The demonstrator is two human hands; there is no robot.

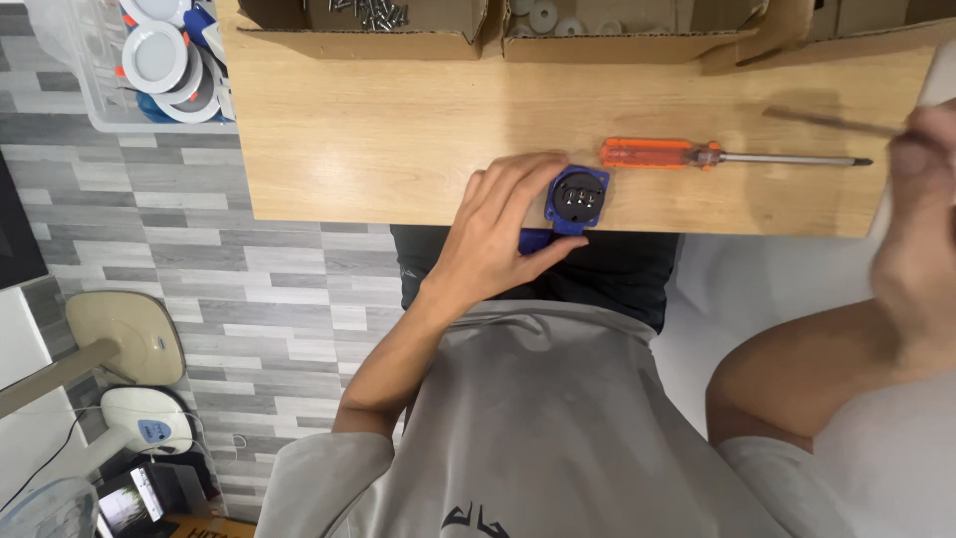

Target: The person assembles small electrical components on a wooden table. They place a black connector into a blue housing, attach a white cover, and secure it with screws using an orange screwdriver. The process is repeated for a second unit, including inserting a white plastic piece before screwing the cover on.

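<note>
**Q:** Grey cloth fills the bottom of the view. What is it?

**R:** It is the person's grey shirt [538, 428], seen from above. Just beyond it, the left hand [498, 231] curls around a blue socket [572, 199] at the near edge of a wooden table [398, 139], fingers on its left side and thumb under it.

**Q:** And the right hand?

**R:** The right hand [921, 239] is raised at the right edge, blurred; I cannot tell how its fingers are set.

**Q:** What lies farther off?

**R:** An orange-handled screwdriver [697, 154] lies just behind the socket, tip pointing right. At the far edge stand cardboard boxes [398, 42] with screws and washers. Left of the table, a clear bin [110, 115] holds round white lamps.
</note>
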